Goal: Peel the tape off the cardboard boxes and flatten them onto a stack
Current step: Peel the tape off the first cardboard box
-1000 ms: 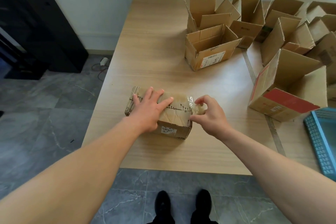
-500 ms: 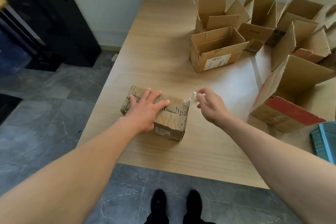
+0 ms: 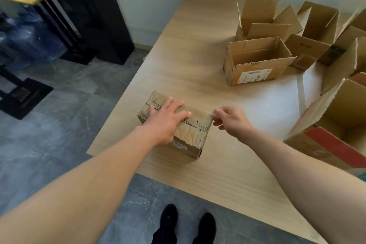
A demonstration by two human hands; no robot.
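Note:
A small closed cardboard box point(image 3: 191, 131) with a crumpled, taped top sits near the front left corner of the wooden table point(image 3: 190, 61). My left hand point(image 3: 166, 122) lies flat on the box's top with its fingers spread, pressing it down. At the box's upper right edge, the thumb and fingertips of my right hand point(image 3: 231, 123) pinch the clear tape point(image 3: 213, 113). The tape itself is hard to make out.
Several open cardboard boxes stand at the back right, the nearest a labelled box point(image 3: 255, 67). A larger open box with a red panel point(image 3: 334, 134) is at the right. A black cabinet point(image 3: 95, 18) and grey tiled floor lie left of the table.
My right hand, which had pulled the tape end up and away from the box, is back down against the box's right edge. The left hand has stayed on the box top.

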